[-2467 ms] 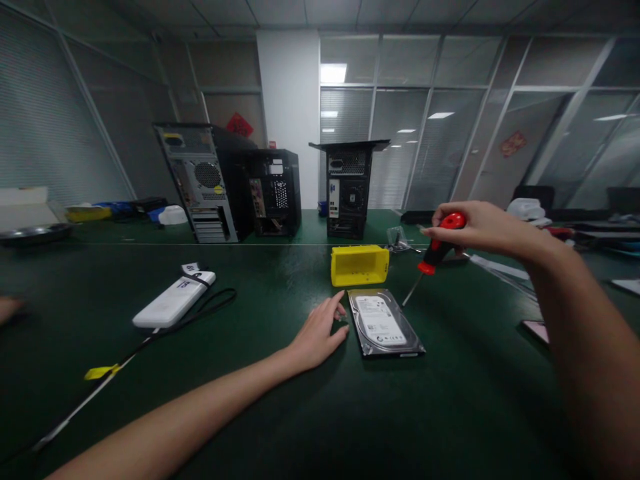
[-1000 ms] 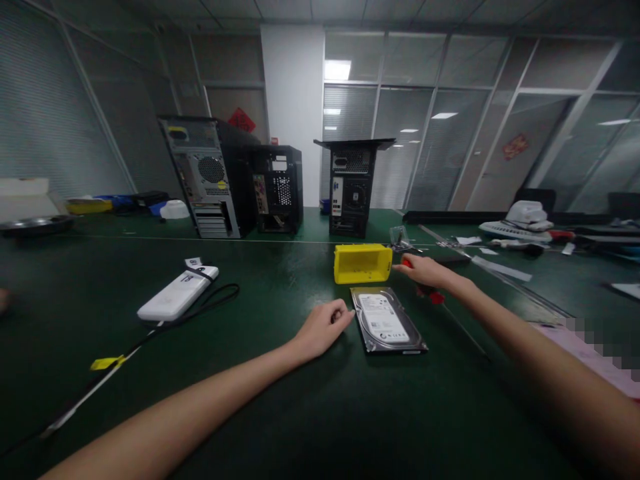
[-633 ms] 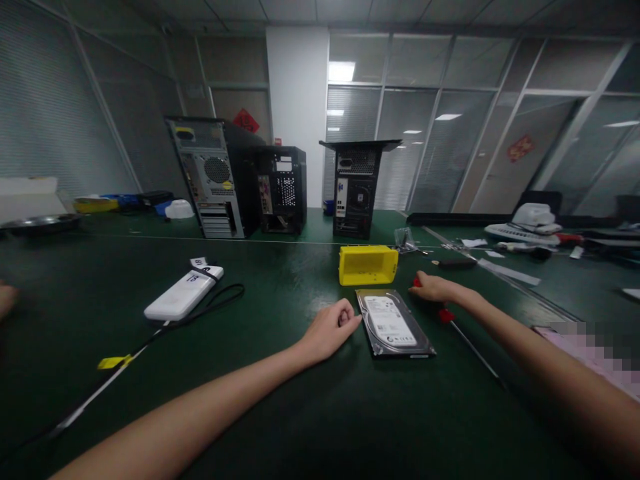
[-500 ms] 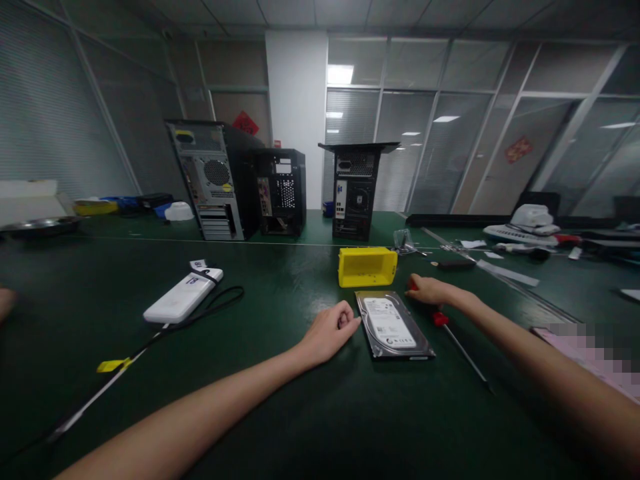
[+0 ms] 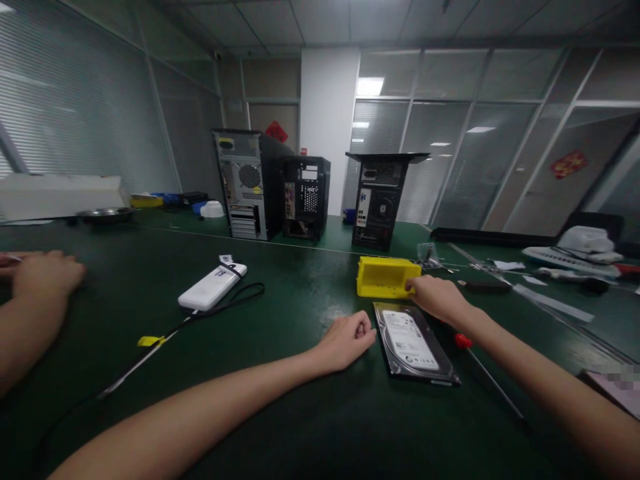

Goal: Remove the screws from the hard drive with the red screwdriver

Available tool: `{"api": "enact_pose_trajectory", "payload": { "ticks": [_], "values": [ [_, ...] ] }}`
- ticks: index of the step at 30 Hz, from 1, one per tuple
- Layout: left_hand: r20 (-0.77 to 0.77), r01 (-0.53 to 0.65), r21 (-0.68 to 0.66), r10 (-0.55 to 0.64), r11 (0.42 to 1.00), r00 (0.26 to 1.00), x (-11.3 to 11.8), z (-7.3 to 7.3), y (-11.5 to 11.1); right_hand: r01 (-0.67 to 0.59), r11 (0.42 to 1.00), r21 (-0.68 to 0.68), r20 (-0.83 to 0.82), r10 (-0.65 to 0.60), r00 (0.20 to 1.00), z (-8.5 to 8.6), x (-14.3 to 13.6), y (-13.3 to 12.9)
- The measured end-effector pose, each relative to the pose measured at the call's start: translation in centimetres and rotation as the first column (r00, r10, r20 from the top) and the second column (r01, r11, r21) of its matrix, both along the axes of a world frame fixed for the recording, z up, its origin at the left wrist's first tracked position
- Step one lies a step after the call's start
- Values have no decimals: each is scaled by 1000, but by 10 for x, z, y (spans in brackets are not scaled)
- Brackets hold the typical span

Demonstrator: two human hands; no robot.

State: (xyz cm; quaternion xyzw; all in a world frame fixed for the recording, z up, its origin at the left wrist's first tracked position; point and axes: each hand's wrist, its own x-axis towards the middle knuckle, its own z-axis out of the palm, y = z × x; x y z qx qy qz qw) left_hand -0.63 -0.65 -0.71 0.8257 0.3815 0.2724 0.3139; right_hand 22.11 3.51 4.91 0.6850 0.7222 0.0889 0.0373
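Note:
A hard drive with a white label lies flat on the green table. Just left of it rests my left hand, its fingers curled in and no object visible in them. My right hand reaches over the drive's far right corner. Its bent fingertips are at the right end of a yellow plastic box, whose open side faces me; whether they pinch anything small is hidden. Under my right forearm lies a screwdriver with a red part showing, its shaft pointing toward me.
A white power bank with a black strap and cable lies to the left. Another person's hand is at the far left. Computer cases stand behind. Metal strips, a small clear bag and other loose items lie to the right.
My right hand has moved from the screwdriver's red handle to the right end of the yellow box. My left hand stays beside the drive. The view has turned left, showing more of the other person.

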Motion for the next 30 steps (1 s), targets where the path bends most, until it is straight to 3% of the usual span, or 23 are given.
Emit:
{"api": "enact_pose_trajectory", "payload": {
  "ticks": [4, 9, 19, 30],
  "values": [
    [-12, -11, 3, 11, 1000, 1000, 0, 1, 0, 13, 999, -42, -8, -14, 1000, -3, -19, 25],
    [-18, -12, 17, 12, 1000, 1000, 0, 1, 0, 70, 995, -75, -46, -73, 996, -15, -21, 45],
    [-31, 22, 17, -21, 1000, 999, 0, 0, 3, 108, 993, -49, -194, -115, 974, -25, -9, 50],
    [-28, 28, 7, -28, 1000, 999, 1, 0, 2, 87, 996, -23, -214, -90, 973, -27, 3, 50]
  ]
}}
